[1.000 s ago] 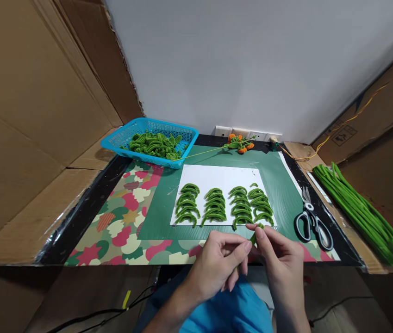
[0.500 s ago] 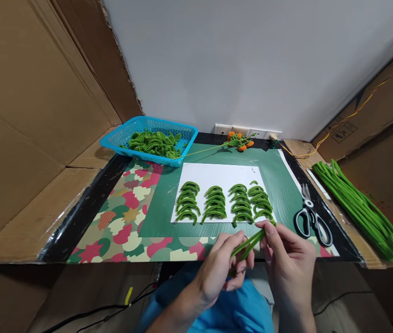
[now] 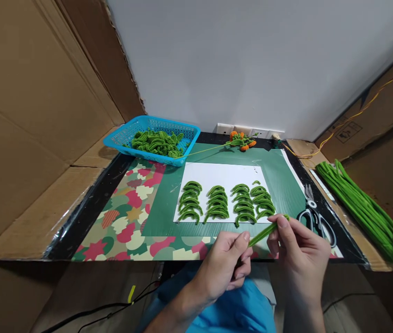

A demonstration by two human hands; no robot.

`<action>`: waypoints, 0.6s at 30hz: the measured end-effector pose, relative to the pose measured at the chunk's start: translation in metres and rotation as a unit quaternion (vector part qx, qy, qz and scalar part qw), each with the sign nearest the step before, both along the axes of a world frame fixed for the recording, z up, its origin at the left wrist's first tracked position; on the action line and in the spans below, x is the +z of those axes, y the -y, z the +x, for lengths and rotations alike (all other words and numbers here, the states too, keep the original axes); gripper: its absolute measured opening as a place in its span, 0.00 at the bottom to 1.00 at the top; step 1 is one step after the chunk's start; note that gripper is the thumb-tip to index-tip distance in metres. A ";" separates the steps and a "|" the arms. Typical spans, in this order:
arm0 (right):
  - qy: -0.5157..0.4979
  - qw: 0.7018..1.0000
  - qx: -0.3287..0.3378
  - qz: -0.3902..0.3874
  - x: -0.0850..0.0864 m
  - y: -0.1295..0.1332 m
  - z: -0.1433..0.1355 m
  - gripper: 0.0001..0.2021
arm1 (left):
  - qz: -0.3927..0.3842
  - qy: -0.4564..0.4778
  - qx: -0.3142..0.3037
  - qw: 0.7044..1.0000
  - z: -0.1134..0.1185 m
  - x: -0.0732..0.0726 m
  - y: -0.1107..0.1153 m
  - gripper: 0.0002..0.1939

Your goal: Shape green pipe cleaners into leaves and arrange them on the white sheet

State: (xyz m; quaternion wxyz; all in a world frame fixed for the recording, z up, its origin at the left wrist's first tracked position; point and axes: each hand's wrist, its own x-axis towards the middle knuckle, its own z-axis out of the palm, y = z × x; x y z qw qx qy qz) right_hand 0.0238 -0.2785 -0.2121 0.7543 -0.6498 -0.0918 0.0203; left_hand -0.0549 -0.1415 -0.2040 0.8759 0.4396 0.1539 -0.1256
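Note:
Between my two hands stretches a green pipe cleaner (image 3: 263,235), its strands lying side by side. My left hand (image 3: 229,261) pinches the lower left end between thumb and fingers. At the upper right end, my right hand (image 3: 298,245) grips it with thumb and forefinger, and a short green tip shows past the fingers. Beyond my hands, a white sheet (image 3: 222,173) carries columns of curved green pipe-cleaner pieces (image 3: 217,203). The sheet lies on a green mat (image 3: 161,208).
A blue basket (image 3: 113,141) of green shaped pieces stands at the back left. An orange-and-green pipe-cleaner flower (image 3: 243,141) lies near the wall sockets (image 3: 243,130). Scissors (image 3: 312,210) and a bundle of long green pipe cleaners (image 3: 366,212) lie at the right.
My right hand has moved right and slightly up, away from the left hand. The strands, apart before, now lie closer together and straighter. My left hand has closed more tightly.

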 end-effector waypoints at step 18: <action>0.028 0.993 -0.068 0.087 0.025 -0.007 0.010 0.11 | 0.033 0.016 0.033 0.999 0.002 -0.004 0.001 0.32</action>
